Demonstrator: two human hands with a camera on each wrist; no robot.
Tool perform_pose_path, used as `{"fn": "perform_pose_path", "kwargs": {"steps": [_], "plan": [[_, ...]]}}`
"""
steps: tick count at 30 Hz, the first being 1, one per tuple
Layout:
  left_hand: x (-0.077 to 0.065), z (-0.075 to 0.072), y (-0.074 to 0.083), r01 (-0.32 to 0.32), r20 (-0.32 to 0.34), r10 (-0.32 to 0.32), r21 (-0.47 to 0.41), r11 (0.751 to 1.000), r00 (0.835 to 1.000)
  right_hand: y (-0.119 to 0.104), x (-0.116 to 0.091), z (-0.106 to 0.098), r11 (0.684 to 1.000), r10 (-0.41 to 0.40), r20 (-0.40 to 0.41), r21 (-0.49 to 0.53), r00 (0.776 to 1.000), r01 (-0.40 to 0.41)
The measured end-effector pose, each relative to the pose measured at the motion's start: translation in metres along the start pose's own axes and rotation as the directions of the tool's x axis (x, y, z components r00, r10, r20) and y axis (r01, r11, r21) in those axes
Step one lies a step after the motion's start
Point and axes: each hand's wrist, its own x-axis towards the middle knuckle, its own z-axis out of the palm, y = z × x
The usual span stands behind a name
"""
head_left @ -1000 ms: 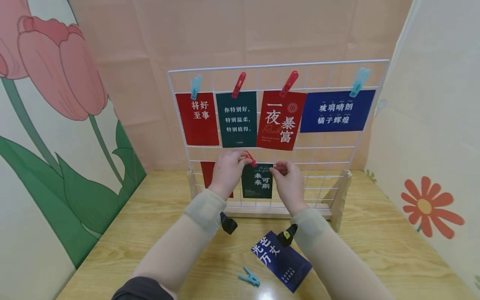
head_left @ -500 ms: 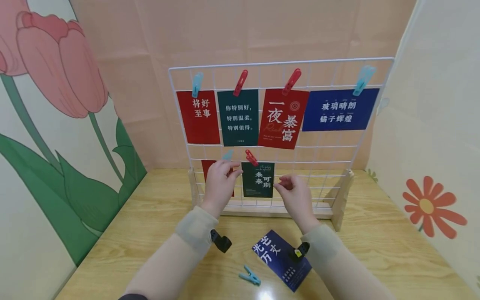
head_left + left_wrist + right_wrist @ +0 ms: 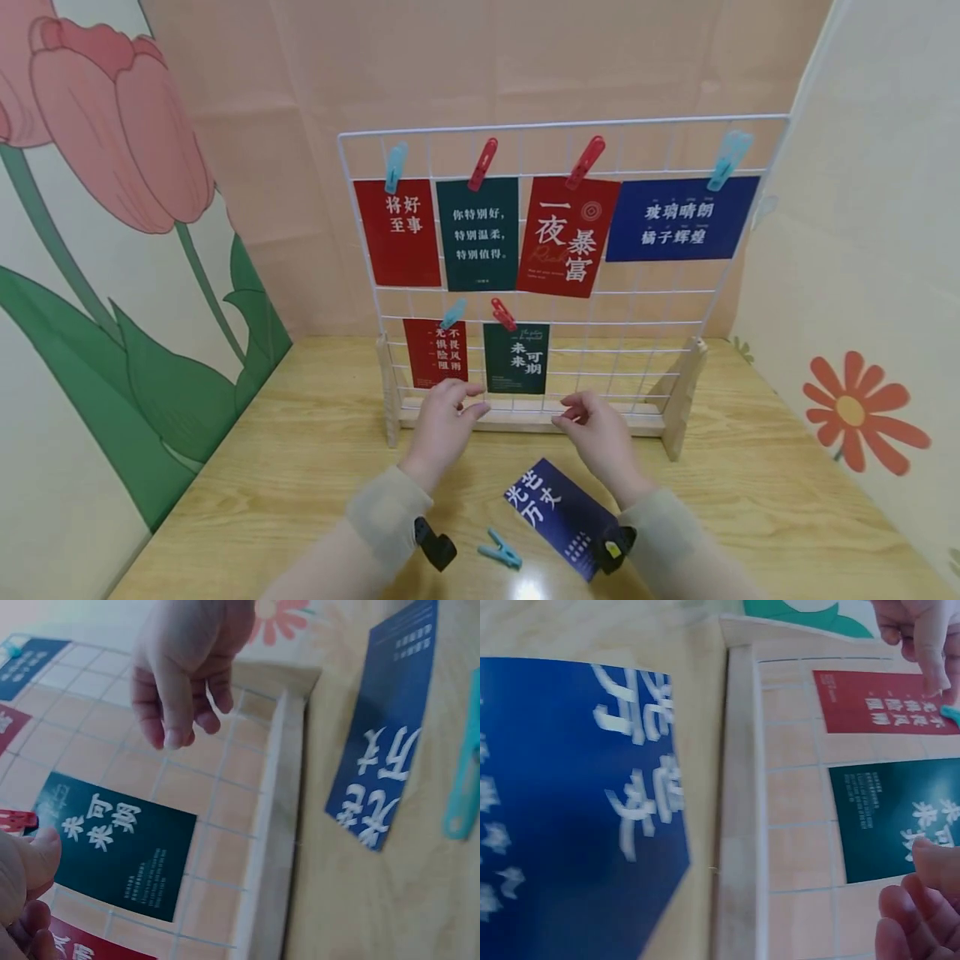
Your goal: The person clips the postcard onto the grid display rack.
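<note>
My left hand (image 3: 444,429) hovers before the lower left of the white wire grid, its fingers relaxed and holding nothing. To the right, my right hand (image 3: 598,433) hangs in the air with loosely bent fingers and nothing between them. Between and above the hands, a small dark green card (image 3: 516,358) hangs on the grid under a red clothespin (image 3: 503,314). Beside it is a small red card (image 3: 435,354) under a light blue clothespin (image 3: 453,313). Below the hands, a dark blue card (image 3: 558,512) lies on the table, with a blue clothespin (image 3: 500,550) to its left.
The wire grid (image 3: 622,304) stands in a wooden base (image 3: 525,421). Along its upper row hang a red card (image 3: 397,258), a green card (image 3: 480,271), a tilted red card (image 3: 558,283) and a blue card (image 3: 678,250), each under a clothespin. Wooden table (image 3: 247,500) surrounds the base.
My left hand has let go of the red clothespin, which stays on the green card. Both hands have drawn back and down from the grid, uncovering the small red card.
</note>
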Motion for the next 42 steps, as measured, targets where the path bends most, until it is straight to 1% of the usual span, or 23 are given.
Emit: {"fn": "perform_pose_path", "kwargs": {"steps": [3,6,8,10,11,13,15,17,19,20,21,22,23,25,27,28,32,35,37,39,40,42], "plan": [[-0.01,0.004,-0.006,0.014,0.04,-0.015,0.032,0.999,0.999,0.007,-0.003,0.004,1.0,0.009,0.033,-0.012,0.999,-0.008],[-0.018,0.007,-0.013,0.011,0.09,-0.018,0.073,0.997,0.996,0.015,-0.005,0.009,0.999,-0.006,0.072,-0.041,0.997,0.009],[-0.022,0.009,-0.017,0.009,0.145,-0.023,0.093,0.996,0.989,0.021,-0.005,0.011,0.997,-0.005,0.102,-0.075,0.995,0.012],[-0.026,0.01,-0.022,0.002,0.215,-0.025,0.103,0.995,0.976,0.026,-0.006,0.013,0.993,0.006,0.135,-0.12,0.991,0.01],[-0.027,0.01,-0.025,-0.001,0.259,-0.026,0.102,0.995,0.966,0.028,-0.006,0.014,0.99,0.013,0.154,-0.139,0.988,0.008],[-0.03,0.012,-0.032,-0.013,0.355,-0.019,0.088,0.996,0.935,0.032,-0.005,0.015,0.987,0.031,0.194,-0.159,0.981,0.001],[-0.032,0.013,-0.038,-0.027,0.446,-0.009,0.075,0.997,0.895,0.035,-0.005,0.017,0.986,0.039,0.236,-0.167,0.971,0.0],[-0.035,0.014,-0.044,-0.039,0.526,0.009,0.046,0.998,0.851,0.038,-0.003,0.019,0.986,0.04,0.277,-0.166,0.96,0.007],[-0.039,0.015,-0.047,-0.049,0.581,0.027,0.022,0.999,0.813,0.04,-0.002,0.021,0.986,0.045,0.312,-0.165,0.949,0.008],[-0.04,0.015,-0.049,-0.056,0.601,0.034,0.018,0.998,0.798,0.042,-0.002,0.022,0.985,0.051,0.327,-0.171,0.944,0.007],[-0.042,0.015,-0.05,-0.066,0.617,0.046,0.009,0.998,0.785,0.042,-0.001,0.023,0.985,0.058,0.341,-0.173,0.938,0.002],[-0.044,0.016,-0.051,-0.068,0.629,0.052,0.001,0.998,0.776,0.043,0.0,0.024,0.984,0.064,0.351,-0.181,0.934,0.0],[-0.046,0.016,-0.052,-0.067,0.635,0.055,-0.005,0.998,0.77,0.044,0.0,0.024,0.983,0.074,0.36,-0.184,0.93,-0.007],[-0.049,0.016,-0.053,-0.068,0.642,0.06,-0.012,0.998,0.765,0.044,0.001,0.025,0.981,0.088,0.374,-0.193,0.923,-0.016],[-0.052,0.017,-0.054,-0.072,0.64,0.067,-0.019,0.997,0.765,0.044,0.003,0.026,0.98,0.095,0.383,-0.201,0.919,-0.018],[-0.053,0.017,-0.055,-0.064,0.639,0.066,-0.026,0.998,0.766,0.044,0.004,0.027,0.979,0.096,0.387,-0.203,0.917,-0.016],[-0.059,0.017,-0.058,-0.093,0.631,0.097,-0.039,0.995,0.77,0.04,0.006,0.028,0.976,0.095,0.408,-0.216,0.908,-0.005],[-0.062,0.018,-0.06,-0.084,0.626,0.096,-0.049,0.995,0.774,0.038,0.008,0.029,0.971,0.091,0.419,-0.239,0.904,0.013],[-0.063,0.019,-0.062,-0.07,0.63,0.087,-0.052,0.996,0.772,0.038,0.008,0.03,0.965,0.094,0.423,-0.26,0.901,0.022],[-0.064,0.018,-0.064,-0.086,0.634,0.1,-0.053,0.995,0.767,0.039,0.01,0.031,0.961,0.093,0.429,-0.275,0.899,0.031],[-0.065,0.018,-0.066,-0.105,0.639,0.112,-0.049,0.993,0.761,0.04,0.011,0.032,0.959,0.094,0.432,-0.281,0.897,0.035],[-0.066,0.019,-0.069,-0.144,0.656,0.13,-0.033,0.989,0.743,0.042,0.013,0.033,0.958,0.098,0.437,-0.285,0.894,0.035]]}}
